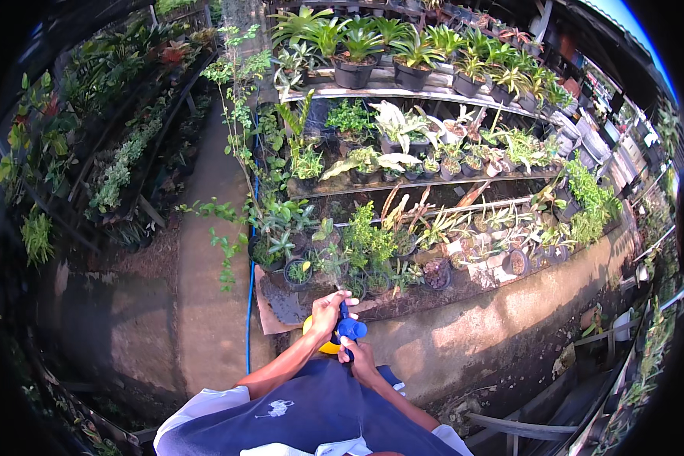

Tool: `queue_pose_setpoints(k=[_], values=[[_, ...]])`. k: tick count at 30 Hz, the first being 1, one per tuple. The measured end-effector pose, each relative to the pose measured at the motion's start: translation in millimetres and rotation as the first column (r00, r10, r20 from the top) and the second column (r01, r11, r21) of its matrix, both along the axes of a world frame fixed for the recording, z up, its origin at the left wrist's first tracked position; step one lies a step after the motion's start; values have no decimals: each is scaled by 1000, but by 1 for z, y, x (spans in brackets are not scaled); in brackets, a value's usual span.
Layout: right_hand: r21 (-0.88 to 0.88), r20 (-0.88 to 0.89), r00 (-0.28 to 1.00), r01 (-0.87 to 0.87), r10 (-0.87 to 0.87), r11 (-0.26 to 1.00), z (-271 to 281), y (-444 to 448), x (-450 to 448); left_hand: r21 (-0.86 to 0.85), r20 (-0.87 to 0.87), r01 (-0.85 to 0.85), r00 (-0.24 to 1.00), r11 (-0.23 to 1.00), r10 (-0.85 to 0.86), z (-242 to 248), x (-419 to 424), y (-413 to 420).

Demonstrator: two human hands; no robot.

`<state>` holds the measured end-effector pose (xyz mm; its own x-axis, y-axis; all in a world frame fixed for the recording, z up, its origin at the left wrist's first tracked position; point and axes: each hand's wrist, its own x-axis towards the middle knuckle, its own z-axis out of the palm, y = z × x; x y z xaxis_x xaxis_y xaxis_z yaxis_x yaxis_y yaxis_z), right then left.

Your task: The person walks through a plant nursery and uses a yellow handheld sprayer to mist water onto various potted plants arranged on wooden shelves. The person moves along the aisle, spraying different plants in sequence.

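Observation:
A yellow pressure sprayer bottle [329,346] with a blue pump top [352,328] is in front of my body, partly hidden by my hands. The fingers of my left hand [326,312] are around the blue nozzle part at its front. My right hand [358,356] grips the blue handle on the side nearer my body. Just beyond the nozzle, a small potted plant [299,272] and a leafy green shrub [366,239] stand on the lowest row. Whether any spray is coming out cannot be told.
Tiered shelves hold black pots of bromeliads [354,71] and mixed small plants [399,128]. A blue hose [249,308] runs along the concrete path [208,319] at the left. More plant benches [142,165] stand farther left. Wooden rails [524,428] are at the lower right.

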<state>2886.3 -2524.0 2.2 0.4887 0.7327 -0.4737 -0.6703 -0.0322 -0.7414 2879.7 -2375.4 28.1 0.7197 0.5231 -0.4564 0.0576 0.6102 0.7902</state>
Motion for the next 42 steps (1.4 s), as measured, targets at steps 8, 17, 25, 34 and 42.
queue_pose_setpoints(k=[8, 17, 25, 34, 42], values=[[-38, -14, 999, 39, -39, 999, 0, -9, 0, -66, -3, 15, 1000, 998, -15, -7, 8, -12], [-53, -15, 997, 70, -71, 996, -4, -20, 3, -70, -38, 19, 999, 997, -22, -13, 16, -24], [-60, -2, 999, 53, -53, 997, -2, -19, 3, -58, -42, -27, 999, 998, 25, -17, 16, -23], [-31, -43, 996, 83, -84, 996, -6, -17, 5, -15, -20, 7, 1000, 1000, -7, -19, 20, -21], [123, -64, 995, 85, -78, 989, -4, -17, 2, 106, -21, 104, 995, 989, -102, -8, 33, -21]])
